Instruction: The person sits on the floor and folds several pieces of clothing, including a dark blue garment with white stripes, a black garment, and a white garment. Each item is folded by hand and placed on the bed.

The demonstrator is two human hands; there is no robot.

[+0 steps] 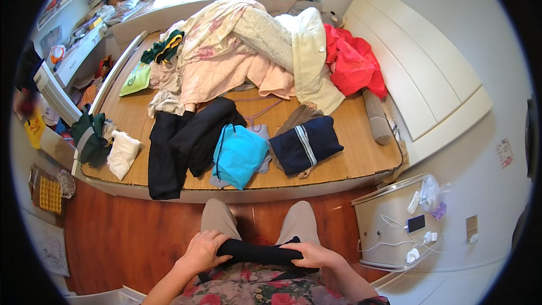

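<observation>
My left hand (206,249) grips one end of a rolled or folded black garment (258,252), its thumb in front. The other end is held by my right hand (309,255). The black cloth lies across my lap, over my beige trousers (298,220). Before me on the bed are a black pair of trousers (167,156), a folded bright blue garment with a dark drawstring (240,154), and a folded navy garment with white stripes (305,144). A white folded cloth (123,153) and a dark green garment (89,140) lie at the left.
A bamboo mat (355,152) covers the bed, with a heap of quilts (237,46) and red fabric (353,59) at the back. A rolled cushion (376,118) lies near the white headboard (415,59). The nightstand (381,228) at right bears a phone (416,223) and cables.
</observation>
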